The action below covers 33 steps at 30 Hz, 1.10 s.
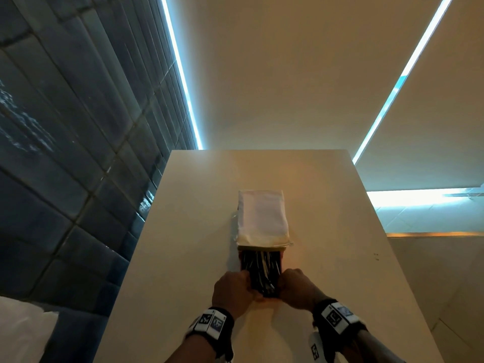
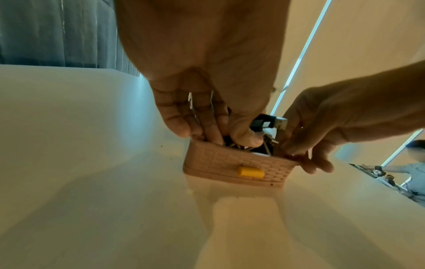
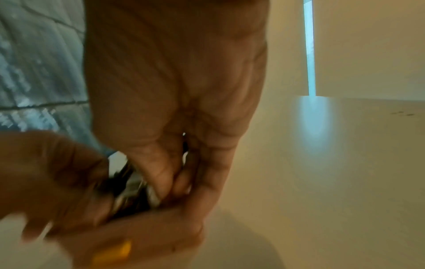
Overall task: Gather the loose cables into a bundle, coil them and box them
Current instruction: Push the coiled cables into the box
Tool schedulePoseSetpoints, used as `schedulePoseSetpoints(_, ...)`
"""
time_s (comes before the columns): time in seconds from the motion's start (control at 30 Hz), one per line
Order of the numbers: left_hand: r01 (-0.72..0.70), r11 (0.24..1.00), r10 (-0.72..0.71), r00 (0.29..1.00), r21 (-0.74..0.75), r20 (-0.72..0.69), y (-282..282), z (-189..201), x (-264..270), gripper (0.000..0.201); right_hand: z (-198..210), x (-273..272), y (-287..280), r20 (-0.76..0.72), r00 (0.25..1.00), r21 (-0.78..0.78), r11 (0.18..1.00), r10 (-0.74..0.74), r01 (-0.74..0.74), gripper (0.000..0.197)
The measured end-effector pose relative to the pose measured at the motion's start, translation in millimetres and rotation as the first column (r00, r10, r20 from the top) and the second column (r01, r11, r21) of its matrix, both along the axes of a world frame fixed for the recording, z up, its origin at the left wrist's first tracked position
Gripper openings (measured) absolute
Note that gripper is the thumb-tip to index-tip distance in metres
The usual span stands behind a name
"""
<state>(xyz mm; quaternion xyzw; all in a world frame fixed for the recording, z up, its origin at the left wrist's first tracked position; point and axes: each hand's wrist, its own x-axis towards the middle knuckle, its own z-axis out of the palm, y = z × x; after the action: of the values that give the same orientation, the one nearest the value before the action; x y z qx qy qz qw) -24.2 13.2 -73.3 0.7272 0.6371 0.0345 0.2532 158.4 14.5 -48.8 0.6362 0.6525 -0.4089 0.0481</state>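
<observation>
A small pinkish box (image 2: pixel 225 160) with a brick pattern and a yellow latch (image 2: pixel 250 172) sits on the white table (image 1: pixel 183 231). Its white lid (image 1: pixel 263 218) is tipped open away from me. Dark cables (image 1: pixel 262 268) fill the box, and a USB plug (image 2: pixel 276 122) sticks up at the near end. My left hand (image 2: pixel 214 134) has its fingers down inside the near left corner, with the thumb curled onto the cables. My right hand (image 2: pixel 299 152) grips the near right corner, thumb inside and fingers outside the wall. The right wrist view is blurred.
A dark blue padded wall (image 1: pixel 65 153) runs along the table's left side. Something white and soft (image 1: pixel 21 331) lies at the lower left. Another person (image 2: pixel 414 163) is off to the far right. Bare tabletop surrounds the box.
</observation>
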Motion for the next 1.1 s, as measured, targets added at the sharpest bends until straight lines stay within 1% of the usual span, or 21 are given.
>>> schedulePoseSetpoints(0.07, -0.002, 1.000, 0.002, 1.000, -0.001, -0.006, -0.3, -1.5, 1.7, 0.033, 5.8, 10.3, 2.7, -0.072, 0.990, -0.087, 0.990, -0.120, 0.113, 0.024)
schedulePoseSetpoints(0.13, 0.000, 1.000, 0.001, 1.000, -0.028, 0.012, 0.9, -3.9, 2.9, 0.032, 11.9, 15.2, 3.6, -0.142, 0.958, -0.068, 0.968, -0.249, 0.242, 0.021)
schedulePoseSetpoints(0.2, 0.002, 0.995, 0.003, 0.999, -0.097, 0.047, 4.2, -2.3, 1.1, 0.030, 14.1, 12.7, 1.9, -0.205, 0.930, -0.034, 0.952, -0.304, 0.304, 0.023)
schedulePoseSetpoints(0.27, 0.015, 0.980, 0.003, 0.996, -0.197, 0.091, 10.1, 1.7, -4.9, 0.021, 12.2, 4.6, -1.4, -0.215, 0.937, -0.020, 0.960, -0.275, 0.278, 0.026)
schedulePoseSetpoints(0.3, 0.024, 0.971, 0.002, 0.994, -0.237, 0.111, 13.5, 3.5, -8.9, 0.016, 11.5, 0.3, -2.3, -0.192, 0.949, -0.010, 0.967, -0.251, 0.253, 0.027)
schedulePoseSetpoints(0.37, 0.020, 0.961, 0.024, 0.988, -0.276, 0.155, 18.1, 5.7, -15.9, 0.018, 9.3, -5.6, -2.3, -0.129, 0.967, 0.020, 0.974, -0.220, 0.224, 0.025)
schedulePoseSetpoints(0.4, 0.007, 0.963, 0.040, 0.984, -0.269, 0.172, 18.5, 6.1, -18.6, 0.019, 7.6, -7.6, -1.5, -0.110, 0.970, 0.034, 0.975, -0.217, 0.222, 0.023)
schedulePoseSetpoints(0.47, -0.015, 0.972, 0.061, 0.980, -0.234, 0.190, 16.9, 5.5, -21.1, 0.020, 3.8, -11.5, 0.6, -0.081, 0.974, 0.065, 0.974, -0.212, 0.218, 0.024)
schedulePoseSetpoints(0.53, -0.021, 0.980, 0.057, 0.982, -0.199, 0.180, 13.1, 4.8, -20.4, 0.018, -1.7, -18.0, -0.5, -0.021, 0.981, 0.096, 0.976, -0.193, 0.195, 0.020)
schedulePoseSetpoints(0.57, -0.021, 0.983, 0.053, 0.984, -0.184, 0.168, 11.0, 5.2, -19.0, 0.020, -6.1, -21.7, -3.0, 0.025, 0.983, 0.109, 0.978, -0.182, 0.178, 0.024)
schedulePoseSetpoints(0.6, -0.026, 0.984, 0.053, 0.987, -0.176, 0.153, 9.1, 5.4, -16.9, 0.026, -12.5, -24.2, -6.7, 0.077, 0.982, 0.130, 0.979, -0.170, 0.159, 0.028)
schedulePoseSetpoints(0.67, -0.033, 0.988, 0.049, 0.993, -0.151, 0.104, 5.7, 5.9, -11.6, 0.044, -16.9, -27.2, -13.3, 0.122, 0.978, 0.166, 0.975, -0.167, 0.146, 0.028)
schedulePoseSetpoints(0.7, -0.037, 0.990, 0.048, 0.996, -0.136, 0.075, 4.1, 5.9, -8.7, 0.049, -17.4, -27.4, -14.5, 0.116, 0.981, 0.180, 0.975, -0.156, 0.134, 0.024)
schedulePoseSetpoints(0.77, -0.059, 0.991, 0.064, 0.997, -0.118, 0.039, 1.4, 4.7, -2.8, 0.052, -14.3, -22.3, -13.7, 0.046, 0.993, 0.157, 0.982, -0.113, 0.104, 0.012)
schedulePoseSetpoints(0.83, -0.078, 0.989, 0.082, 0.996, -0.122, 0.023, 0.6, 3.8, 1.7, 0.051, -15.0, -10.3, -11.9, -0.045, 0.997, 0.118, 0.990, -0.068, 0.073, 0.023)
schedulePoseSetpoints(0.87, -0.088, 0.987, 0.091, 0.996, -0.135, 0.016, 1.1, 3.4, 4.0, 0.051, -14.1, -3.8, -12.3, -0.098, 0.992, 0.096, 0.991, -0.079, 0.088, 0.027)
schedulePoseSetpoints(0.9, -0.095, 0.984, 0.097, 0.995, -0.149, 0.006, 2.2, 2.9, 6.1, 0.051, -13.2, 2.2, -13.2, -0.144, 0.983, 0.075, 0.989, -0.115, 0.127, 0.026)
schedulePoseSetpoints(0.97, -0.109, 0.979, 0.107, 0.994, -0.174, -0.022, 4.0, 4.1, 10.3, 0.052, -13.7, 9.0, -16.1, -0.191, 0.959, 0.074, 0.971, -0.211, 0.228, 0.021)
schedulePoseSetpoints(1.03, -0.146, 0.973, 0.142, 0.989, -0.179, -0.036, 5.2, 3.1, 12.7, 0.048, -18.3, 9.5, -16.4, -0.190, 0.945, 0.124, 0.949, -0.266, 0.291, 0.024)
schedulePoseSetpoints(1.1, -0.172, 0.969, 0.168, 0.985, -0.176, -0.041, 4.4, 1.1, 13.3, 0.043, -20.6, 6.6, -17.3, -0.168, 0.938, 0.174, 0.928, -0.303, 0.330, 0.019)
